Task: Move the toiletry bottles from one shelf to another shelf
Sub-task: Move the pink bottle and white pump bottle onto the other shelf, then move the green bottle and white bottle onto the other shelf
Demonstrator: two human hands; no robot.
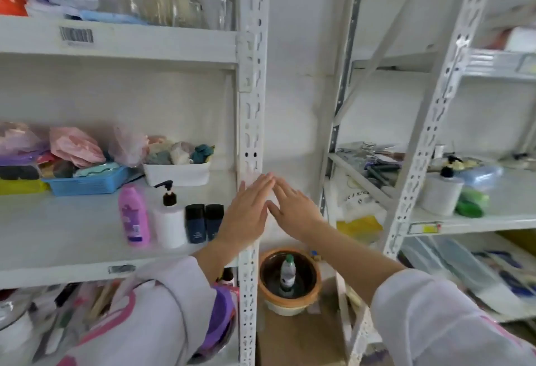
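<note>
On the left rack's middle shelf (72, 238) stand a pink-purple bottle (134, 217), a white pump bottle with a black pump (169, 222) and two dark blue bottles (204, 222) side by side. My left hand (246, 212) and my right hand (293, 206) are held flat in front of the white upright post (251, 104), fingertips touching each other, both empty. They hover just right of the dark blue bottles. On the right rack's shelf (493, 215) stand another white pump bottle (442, 194) and a green bottle (471, 204).
A blue basket (87, 184) and a white tub (177, 174) full of cloth items sit behind the bottles. Glass jars fill the upper left shelf. On the floor between the racks stands an orange-rimmed pot (290, 281) with a bottle inside. A yellow-and-white bag (359, 215) lies behind.
</note>
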